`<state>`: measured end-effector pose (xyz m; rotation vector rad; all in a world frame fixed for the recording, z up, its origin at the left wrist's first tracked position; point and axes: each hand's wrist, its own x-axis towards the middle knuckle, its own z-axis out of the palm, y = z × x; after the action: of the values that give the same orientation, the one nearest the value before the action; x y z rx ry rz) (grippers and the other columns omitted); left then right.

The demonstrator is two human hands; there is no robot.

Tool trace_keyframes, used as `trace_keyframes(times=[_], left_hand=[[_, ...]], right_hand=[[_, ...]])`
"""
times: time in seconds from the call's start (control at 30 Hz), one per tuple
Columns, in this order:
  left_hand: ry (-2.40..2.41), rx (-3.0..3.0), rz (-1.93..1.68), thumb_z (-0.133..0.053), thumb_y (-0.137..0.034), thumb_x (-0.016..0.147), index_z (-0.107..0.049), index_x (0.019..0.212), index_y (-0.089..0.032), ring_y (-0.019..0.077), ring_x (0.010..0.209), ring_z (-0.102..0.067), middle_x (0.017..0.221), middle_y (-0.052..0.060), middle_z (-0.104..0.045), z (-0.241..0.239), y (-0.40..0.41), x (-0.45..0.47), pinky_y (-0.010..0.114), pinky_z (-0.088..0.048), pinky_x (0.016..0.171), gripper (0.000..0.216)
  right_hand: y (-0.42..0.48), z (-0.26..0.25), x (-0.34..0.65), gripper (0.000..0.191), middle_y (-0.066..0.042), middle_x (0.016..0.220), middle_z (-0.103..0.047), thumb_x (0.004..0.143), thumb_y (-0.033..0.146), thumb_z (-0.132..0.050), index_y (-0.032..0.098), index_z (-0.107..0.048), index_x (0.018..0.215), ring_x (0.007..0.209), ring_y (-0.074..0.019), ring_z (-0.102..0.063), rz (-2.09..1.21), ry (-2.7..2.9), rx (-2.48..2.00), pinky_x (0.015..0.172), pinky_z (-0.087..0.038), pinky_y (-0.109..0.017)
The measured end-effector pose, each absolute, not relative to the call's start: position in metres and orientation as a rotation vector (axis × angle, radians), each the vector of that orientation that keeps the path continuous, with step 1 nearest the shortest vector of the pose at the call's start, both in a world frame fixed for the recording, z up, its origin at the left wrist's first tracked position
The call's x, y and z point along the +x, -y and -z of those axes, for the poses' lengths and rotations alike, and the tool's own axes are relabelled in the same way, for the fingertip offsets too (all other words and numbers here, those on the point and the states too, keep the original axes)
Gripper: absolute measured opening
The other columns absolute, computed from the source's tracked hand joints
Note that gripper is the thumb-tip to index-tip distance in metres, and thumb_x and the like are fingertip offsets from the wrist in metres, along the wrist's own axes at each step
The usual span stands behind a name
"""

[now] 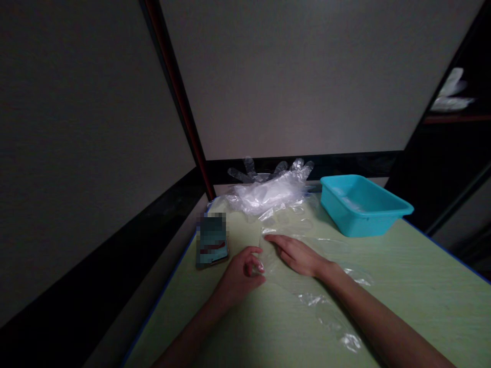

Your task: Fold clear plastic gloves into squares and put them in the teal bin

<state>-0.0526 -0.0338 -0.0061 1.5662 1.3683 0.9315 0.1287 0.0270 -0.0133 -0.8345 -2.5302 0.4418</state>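
My left hand [241, 273] rests on the green table [402, 286], fingers curled and pinching the edge of a clear plastic glove [307, 296] that lies flat there. My right hand [297, 254] lies flat on the same glove, fingers stretched out and pointing left. The clear film runs on under my right forearm toward the near edge.
A pile of clear plastic gloves [268, 191] sits at the far edge of the table. A turquoise plastic tub [360, 204] stands at the far right. A phone [211, 240] lies at the left edge. Walls close in at left and behind.
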Motion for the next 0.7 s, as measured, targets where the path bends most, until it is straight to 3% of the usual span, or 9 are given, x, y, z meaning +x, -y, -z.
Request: trace_keyframes(times=[0.27,0.5,0.7], left_hand=[[-1.515,1.590,-0.918,-0.058,-0.007,0.050,-0.053,0.090,-0.016,0.0078,0.049,-0.039,0.057,-0.008,-0.046,-0.0021,0.0370,-0.0608,0.018,-0.029,0.046,0.041],[-1.518,1.618,-0.931,-0.060,-0.004,0.047,-0.053,0.096,-0.015,0.0084,0.055,-0.039,0.079,-0.001,-0.057,0.0023,0.0351,-0.0620,0.020,-0.033,0.053,0.050],[-1.418,1.537,-0.945,-0.061,-0.005,0.047,-0.053,0.091,-0.015,0.0081,0.052,-0.039,0.069,-0.002,-0.059,0.0029,0.0331,-0.0615,0.019,-0.030,0.051,0.046]], right_hand=[[-0.0272,0.0144,0.1278,0.048,-0.011,0.125,-0.046,0.078,0.011,-0.034,0.011,-0.038,0.126,0.114,-0.0173,-0.043,-0.405,2.542,-0.831,0.096,-0.034,-0.031],[-0.0272,0.0146,0.1276,0.047,-0.013,0.125,-0.046,0.078,0.011,-0.034,0.009,-0.038,0.125,0.114,-0.0177,-0.043,-0.397,2.545,-0.828,0.097,-0.033,-0.031],[-0.0283,0.0170,0.1278,0.048,-0.012,0.125,-0.046,0.078,0.010,-0.034,0.010,-0.039,0.125,0.115,-0.0181,-0.042,-0.383,2.543,-0.832,0.097,-0.034,-0.033]])
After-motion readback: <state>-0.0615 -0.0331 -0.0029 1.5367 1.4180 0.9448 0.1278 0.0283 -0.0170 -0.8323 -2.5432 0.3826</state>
